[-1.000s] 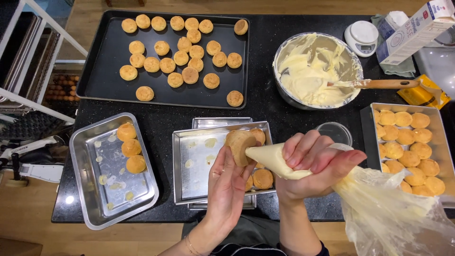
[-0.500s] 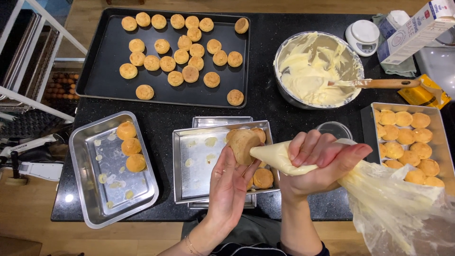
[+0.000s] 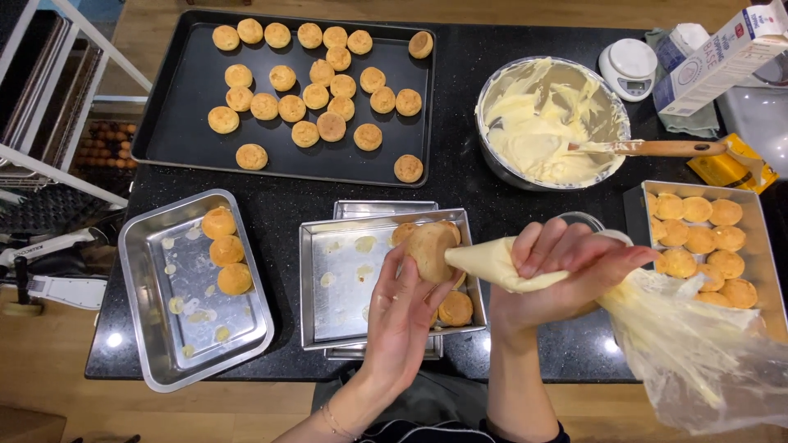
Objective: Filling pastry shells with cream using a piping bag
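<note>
We work over a black countertop (image 3: pixel 460 205) that carries, at the far left, a dark baking sheet (image 3: pixel 172 123) scattered with unfilled puffs, then a steel bowl of pale cream (image 3: pixel 552 123) with a wooden-handled spatula resting in it, then the square steel pan (image 3: pixel 345 287) right under our hands. Our right hand (image 3: pixel 566 275) wraps the piping bag (image 3: pixel 657 328), fingers curled tight over its neck, its tip pressed against the cream puff (image 3: pixel 431 246). Our left hand (image 3: pixel 402 316) cradles that puff above the pan's right side, fingers spread upward around it and the thumb against its side. We judge that squeezing too hard could split the shell or push cream back out around the tip, and the loose, bulging tail of the bag could leak over the tray of filled puffs (image 3: pixel 759 254) at right.
</note>
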